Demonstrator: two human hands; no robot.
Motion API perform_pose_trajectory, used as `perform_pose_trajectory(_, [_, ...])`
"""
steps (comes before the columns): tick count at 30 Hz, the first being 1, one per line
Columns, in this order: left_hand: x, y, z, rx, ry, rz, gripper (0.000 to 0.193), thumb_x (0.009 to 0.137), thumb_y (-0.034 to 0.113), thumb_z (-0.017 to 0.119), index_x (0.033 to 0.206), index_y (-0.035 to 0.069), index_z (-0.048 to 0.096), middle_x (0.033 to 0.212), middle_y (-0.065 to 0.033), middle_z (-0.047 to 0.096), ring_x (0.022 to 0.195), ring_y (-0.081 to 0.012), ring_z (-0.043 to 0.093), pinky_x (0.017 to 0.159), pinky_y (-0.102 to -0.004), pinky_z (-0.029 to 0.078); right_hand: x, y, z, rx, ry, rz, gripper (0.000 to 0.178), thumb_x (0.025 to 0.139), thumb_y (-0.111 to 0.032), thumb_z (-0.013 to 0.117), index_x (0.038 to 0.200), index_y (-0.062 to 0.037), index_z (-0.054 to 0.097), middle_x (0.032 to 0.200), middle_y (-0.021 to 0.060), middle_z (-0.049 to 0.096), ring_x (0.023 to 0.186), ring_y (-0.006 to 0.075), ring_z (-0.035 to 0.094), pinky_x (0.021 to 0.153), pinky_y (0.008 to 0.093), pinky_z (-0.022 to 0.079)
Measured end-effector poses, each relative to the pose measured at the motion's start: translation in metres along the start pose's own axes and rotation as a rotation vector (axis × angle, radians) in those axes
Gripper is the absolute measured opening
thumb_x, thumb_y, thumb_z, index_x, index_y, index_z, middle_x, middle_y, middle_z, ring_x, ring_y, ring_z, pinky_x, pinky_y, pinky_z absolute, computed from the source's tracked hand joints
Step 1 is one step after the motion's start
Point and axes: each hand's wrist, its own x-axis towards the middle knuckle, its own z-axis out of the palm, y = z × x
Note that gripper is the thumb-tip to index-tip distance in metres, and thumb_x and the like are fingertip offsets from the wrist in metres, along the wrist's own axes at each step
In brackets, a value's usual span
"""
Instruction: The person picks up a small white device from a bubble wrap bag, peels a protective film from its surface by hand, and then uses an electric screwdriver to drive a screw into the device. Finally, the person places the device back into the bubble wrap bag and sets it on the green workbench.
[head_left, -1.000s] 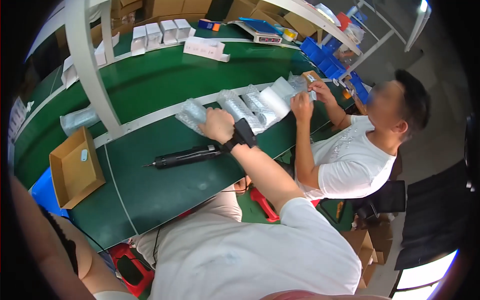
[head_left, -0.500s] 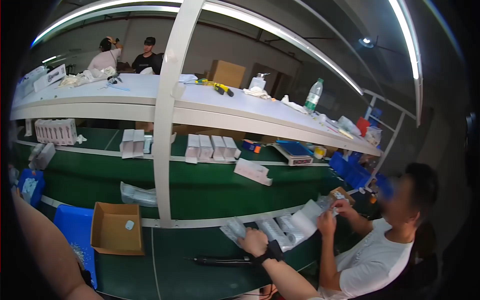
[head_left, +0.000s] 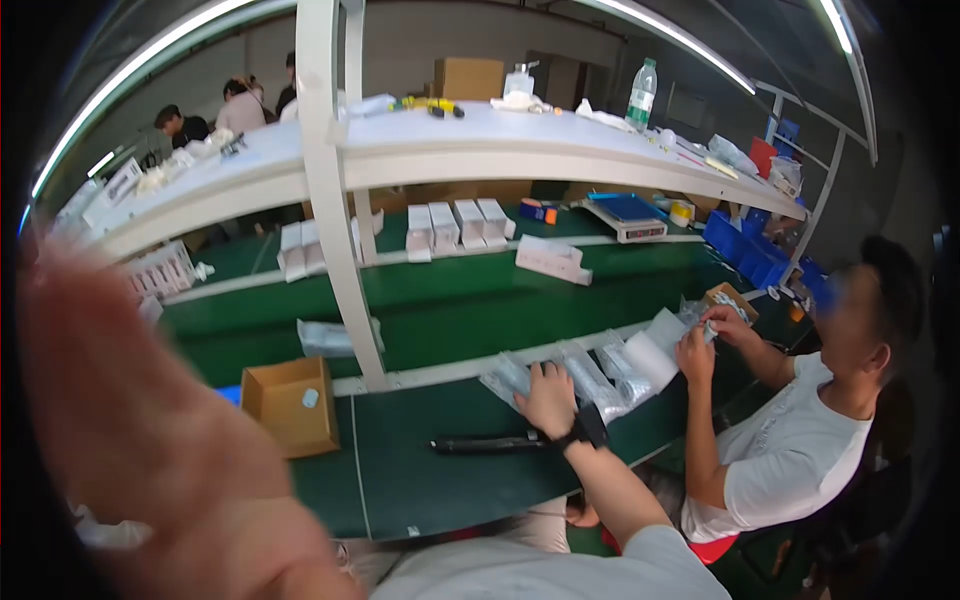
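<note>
My right hand [head_left: 549,400], with a black watch-like band [head_left: 585,428] on its wrist, is at the leftmost clear plastic bubble bag [head_left: 506,379]. Its fingers curl over the bag, with the thumb on the near side. More clear bubble bags [head_left: 590,380] lie in a row just right of it. A black pen-shaped tool [head_left: 485,443], perhaps an electric screwdriver, lies close to that wrist. My left hand [head_left: 190,430] is raised very near the camera, large and smeared, its fingers unclear. Behind it stands an open brown cardboard box [head_left: 290,410] with a small pale piece [head_left: 311,398] inside.
A white post [head_left: 340,220] rises from the green bench [head_left: 430,400] to a white shelf [head_left: 500,160]. White open boxes [head_left: 455,228], a digital scale [head_left: 625,215] and blue bins [head_left: 745,250] stand farther back. A co-worker [head_left: 790,440] sits at right, handling a small item.
My left arm has come up from the lower left, bringing the hand close to the camera. The view has shifted and tilted. My right hand stays at the bubble bag, its fingers shifted slightly.
</note>
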Motion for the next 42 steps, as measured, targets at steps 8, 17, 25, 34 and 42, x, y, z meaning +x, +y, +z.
perform_pose_trajectory(8, [-0.248,0.08,0.089,-0.187,-0.374,-1.199,0.027,0.09,0.0,0.06,0.116,-0.001,0.065,0.124,-0.0159,0.065,0.117,-0.0278,0.062,0.101,-0.0346,0.047,-0.101,-0.059,-0.041,0.761,0.022,-0.567,0.032,0.077,-0.009,0.073,0.106,0.0018,0.065,0.114,0.0183,0.063,0.109,0.0372,0.06,0.095,0.0443,0.05])
perform_pose_trajectory(17, [-0.315,0.108,0.082,0.104,-0.315,-1.546,0.018,0.09,-0.001,0.061,0.106,0.0,0.067,0.102,-0.0124,0.069,0.084,-0.021,0.067,0.075,-0.0301,0.053,-0.126,-0.051,-0.012,0.757,-0.015,-0.299,0.024,0.078,-0.005,0.071,0.101,0.0003,0.067,0.105,0.0154,0.066,0.1,0.0342,0.063,0.087,0.041,0.054])
perform_pose_trajectory(25, [-0.261,0.013,0.084,0.228,-0.367,-1.132,0.02,0.085,-0.004,0.064,0.105,0.0,0.064,0.102,-0.0156,0.066,0.091,-0.0295,0.065,0.081,-0.0344,0.053,-0.127,-0.049,0.001,0.741,-0.061,-0.324,0.024,0.081,-0.008,0.068,0.104,0.0005,0.066,0.104,0.0144,0.066,0.099,0.0323,0.063,0.087,0.0397,0.053])
perform_pose_trajectory(34, [-0.313,-0.224,0.218,0.785,-1.753,-0.844,0.028,0.089,0.014,0.054,0.113,0.01,0.068,0.114,-0.0122,0.068,0.108,-0.0262,0.066,0.089,-0.0402,0.052,-0.129,-0.046,-0.006,0.711,-0.04,-0.318,0.023,0.082,-0.009,0.066,0.103,0.0013,0.066,0.102,0.0125,0.065,0.1,0.0289,0.062,0.088,0.0384,0.052])
perform_pose_trajectory(42, [-0.428,-0.285,0.212,0.815,-2.023,-0.722,0.03,0.089,0.017,0.061,0.116,0.007,0.068,0.113,-0.016,0.071,0.105,-0.0287,0.069,0.086,-0.0401,0.055,-0.132,-0.045,0.002,0.828,-0.041,-0.304,0.024,0.081,-0.008,0.067,0.104,0.0001,0.065,0.101,0.0114,0.065,0.097,0.0283,0.062,0.087,0.0386,0.052])
